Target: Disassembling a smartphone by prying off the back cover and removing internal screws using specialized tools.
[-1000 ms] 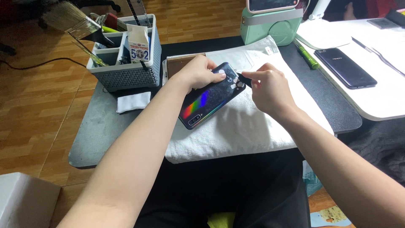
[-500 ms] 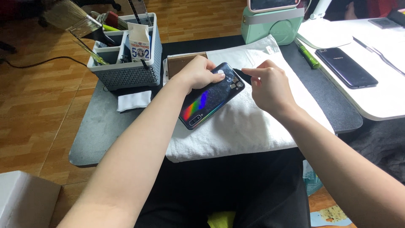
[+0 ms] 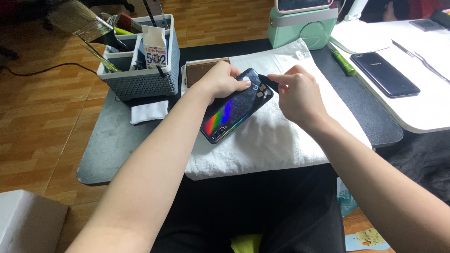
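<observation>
A dark phone with a rainbow sheen on its back lies face down on a white towel. My left hand grips its far left edge and holds it steady. At the phone's top right corner my right hand pinches a small dark tool or tab; what exactly it is I cannot tell. Small pale stickers sit on the phone's back near that corner.
A grey organiser basket with brushes and a small carton stands at the back left, a folded white wipe in front of it. A mint green device, a green pen and a second dark phone lie at the right.
The view has shifted slightly. My right hand's fingers have moved a little along the phone's top corner; my left hand keeps its grip.
</observation>
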